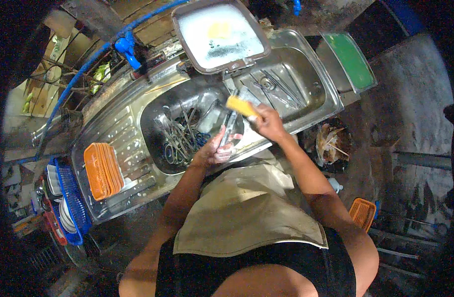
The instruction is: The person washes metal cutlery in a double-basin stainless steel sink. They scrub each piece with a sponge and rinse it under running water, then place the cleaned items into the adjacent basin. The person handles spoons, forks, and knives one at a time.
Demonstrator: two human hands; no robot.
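Note:
My left hand grips a long, narrow utensil with dark and metal parts, held at a slant over the front rim of the sink; motion blur hides its exact kind. In my right hand is a yellow block-shaped scrubber, just above the utensil's upper part; whether they touch I cannot tell. Below and left, scissors and several other metal utensils lie heaped in the left sink basin. Long thin metal utensils rest in the right sink basin.
A square tub of soapy water with a yellow object overhangs the sink's back. Stacked orange plastic baskets stand on the left drainboard. A blue rack holds dishes beside it. A blue tap rises behind.

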